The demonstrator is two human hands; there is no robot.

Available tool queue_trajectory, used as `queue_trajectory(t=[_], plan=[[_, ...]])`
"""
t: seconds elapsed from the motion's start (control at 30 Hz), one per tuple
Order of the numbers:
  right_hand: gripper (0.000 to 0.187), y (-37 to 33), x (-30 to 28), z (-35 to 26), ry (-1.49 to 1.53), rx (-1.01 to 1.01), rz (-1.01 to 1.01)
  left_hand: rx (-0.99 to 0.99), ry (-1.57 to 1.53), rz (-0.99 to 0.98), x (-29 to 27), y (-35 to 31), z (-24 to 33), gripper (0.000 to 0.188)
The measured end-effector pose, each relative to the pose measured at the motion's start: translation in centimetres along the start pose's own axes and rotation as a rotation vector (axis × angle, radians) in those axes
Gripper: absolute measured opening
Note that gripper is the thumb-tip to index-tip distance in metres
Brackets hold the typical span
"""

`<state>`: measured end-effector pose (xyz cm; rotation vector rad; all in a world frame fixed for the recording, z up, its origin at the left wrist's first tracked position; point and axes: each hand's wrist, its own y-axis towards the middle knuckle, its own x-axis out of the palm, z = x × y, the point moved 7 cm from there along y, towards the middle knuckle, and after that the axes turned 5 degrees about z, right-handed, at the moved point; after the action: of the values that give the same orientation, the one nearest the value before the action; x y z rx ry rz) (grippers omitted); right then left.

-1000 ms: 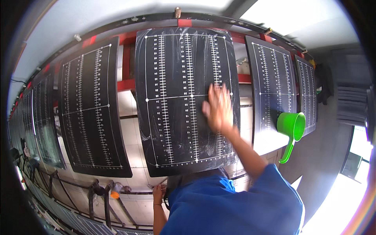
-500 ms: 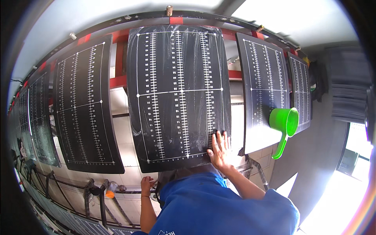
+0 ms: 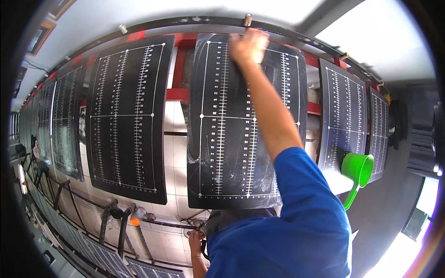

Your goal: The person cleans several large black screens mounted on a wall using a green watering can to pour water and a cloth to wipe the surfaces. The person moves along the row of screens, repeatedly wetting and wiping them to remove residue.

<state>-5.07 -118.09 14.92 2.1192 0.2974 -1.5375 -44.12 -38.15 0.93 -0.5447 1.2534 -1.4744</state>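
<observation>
A black board (image 3: 227, 157) marked with white ruled scales, dots and lines lies before me, with pale powdery smears over its surface. My right hand (image 3: 250, 48) is stretched over the board's far edge. Its fingers are blurred by motion but look spread, with nothing visible in them. Low beside my body, my left hand (image 3: 196, 242) hangs loosely close to the dark metal frame under the board. Its fingers are partly visible and apart, and no held thing shows there. A green long-handled scoop (image 3: 357, 169) rests on the neighbouring board (image 3: 343, 111) to the right.
Similar marked boards (image 3: 127, 125) stand in a row to the left and right, over red supports (image 3: 178, 94). A dark rail (image 3: 194, 20) with short pegs runs along the far side. At lower left are metal bars (image 3: 121, 231) and a container with an orange end (image 3: 135, 220).
My right hand has swept from the board's near right corner to its far edge. The view has shifted, so boards and scoop appear farther right. My left hand stays low.
</observation>
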Motion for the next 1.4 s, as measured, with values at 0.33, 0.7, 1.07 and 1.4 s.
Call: queue_trajectory(t=[0.33,0.7,1.07,1.4], plan=[[0.064,-29.6,-9.7,-9.2,0.159,-0.635,-0.073,0.173,0.165,-0.076,0.4,3.3,1.1,0.025],[0.063,-35.5,-16.5,17.2,-0.108,-0.141,-0.158,0.162,0.134,-0.137,-4.8,9.7,5.5,0.026],[0.068,-50.0,-17.2,1.3,0.106,-0.536,-0.417,0.299,0.291,-0.221,-5.6,11.3,11.0,0.03],[0.077,-47.7,-16.1,12.8,0.113,-0.017,-0.062,0.233,0.234,-0.229,-11.1,14.5,0.9,0.025]])
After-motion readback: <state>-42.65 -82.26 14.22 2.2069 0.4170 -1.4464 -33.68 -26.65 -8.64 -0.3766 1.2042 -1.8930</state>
